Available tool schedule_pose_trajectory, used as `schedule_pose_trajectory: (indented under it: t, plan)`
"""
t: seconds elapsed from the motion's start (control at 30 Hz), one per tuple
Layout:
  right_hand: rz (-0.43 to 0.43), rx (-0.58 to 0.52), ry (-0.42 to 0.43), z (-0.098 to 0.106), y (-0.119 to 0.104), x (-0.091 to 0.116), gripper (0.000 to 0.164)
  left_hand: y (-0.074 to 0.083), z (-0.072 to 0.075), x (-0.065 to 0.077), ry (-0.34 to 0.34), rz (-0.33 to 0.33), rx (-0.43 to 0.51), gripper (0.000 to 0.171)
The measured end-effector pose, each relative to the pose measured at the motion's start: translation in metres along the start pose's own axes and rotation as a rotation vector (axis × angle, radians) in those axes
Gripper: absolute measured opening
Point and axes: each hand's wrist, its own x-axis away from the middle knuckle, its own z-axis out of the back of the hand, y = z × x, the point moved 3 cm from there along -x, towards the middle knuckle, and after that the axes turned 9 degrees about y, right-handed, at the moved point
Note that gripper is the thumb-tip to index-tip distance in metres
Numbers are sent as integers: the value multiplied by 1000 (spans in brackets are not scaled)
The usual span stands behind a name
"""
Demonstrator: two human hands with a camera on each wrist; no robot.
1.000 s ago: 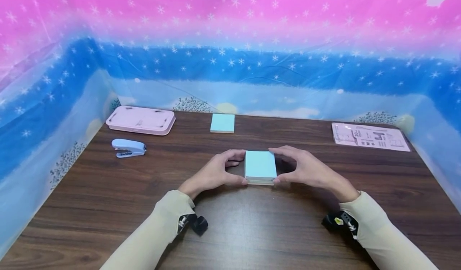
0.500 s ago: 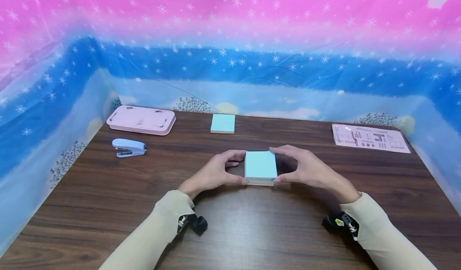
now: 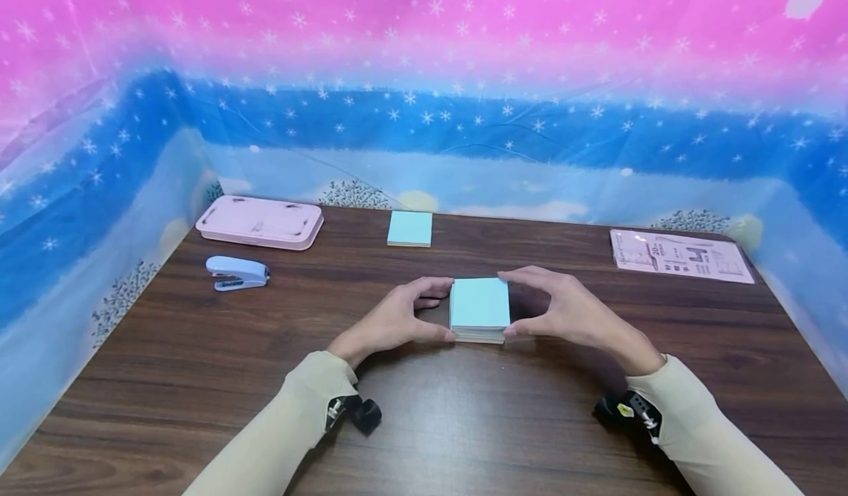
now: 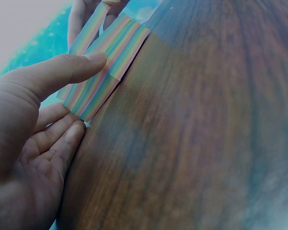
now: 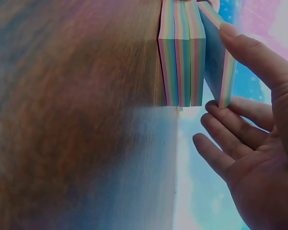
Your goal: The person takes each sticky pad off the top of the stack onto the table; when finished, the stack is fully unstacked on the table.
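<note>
Tilting was noted, head view | top pad (image 3: 480, 302) was pinched by right hand (image 3: 573, 308), 3 o'clock edge raised | lower pads (image 5: 182, 72) were held at 9 o'clock by left hand (image 3: 392, 316)

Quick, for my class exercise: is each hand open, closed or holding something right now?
Left hand: holding the left side of the stack of paper pads.
Right hand: holding the top pad, tilted up on that side.
</note>
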Motion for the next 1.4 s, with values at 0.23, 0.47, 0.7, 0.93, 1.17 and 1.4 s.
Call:
schedule_pose_trajectory:
  t: [0.23, 0.47, 0.7, 0.93, 1.17, 1.4]
  plan:
    - [5, -9, 25, 2, 1, 1, 83, 1, 0, 0, -4, -13, -10, 83]
    - [9, -18, 46, 4, 1, 0, 81, 1, 1, 0, -2, -11, -12, 83]
    - [7, -32, 60, 7, 1, 0, 80, 0, 1, 0, -3, -3, -8, 82]
    - [2, -25, 67, 9, 1, 0, 81, 1, 1, 1, -6, -3, -7, 82]
    - [-4, -26, 77, 11, -2, -1, 81, 1, 1, 2, -3, 2, 2, 82]
    - [-17, -28, 88, 12, 0, -1, 78, 1, 0, 2, -2, -2, -7, 82]
